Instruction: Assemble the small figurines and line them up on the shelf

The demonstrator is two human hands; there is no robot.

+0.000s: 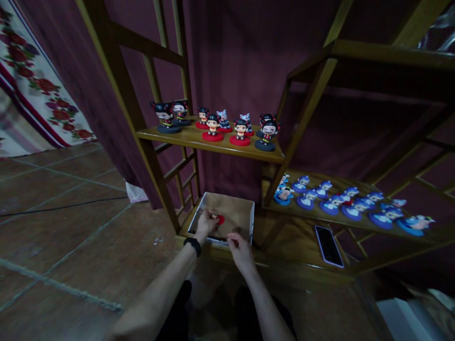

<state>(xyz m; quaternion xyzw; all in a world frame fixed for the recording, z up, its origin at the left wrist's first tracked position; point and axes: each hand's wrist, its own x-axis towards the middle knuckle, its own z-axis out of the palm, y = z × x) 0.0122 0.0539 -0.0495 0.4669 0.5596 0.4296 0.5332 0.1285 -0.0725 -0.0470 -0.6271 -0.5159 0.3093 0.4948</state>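
Observation:
My left hand (206,225), a black band on its wrist, is inside the shallow white-edged box (236,208) on the low shelf. Its fingers are closed on a small figurine (221,219) with a red round base; the hand hides part of it. At the box's front edge is my right hand (239,247), its fingers curled together. Whatever those fingers may hold is hidden. Above the box, a wooden shelf (192,135) carries several black-haired figurines, among them one on a red base (213,125) and one on a dark base (269,132).
Several blue figurines (332,203) stand in rows on the right-hand shelf. A phone (329,246) lies on the lower board. Wooden uprights (309,106) frame the shelves before a dark curtain (241,61). A cable (64,207) crosses the tiled floor at left.

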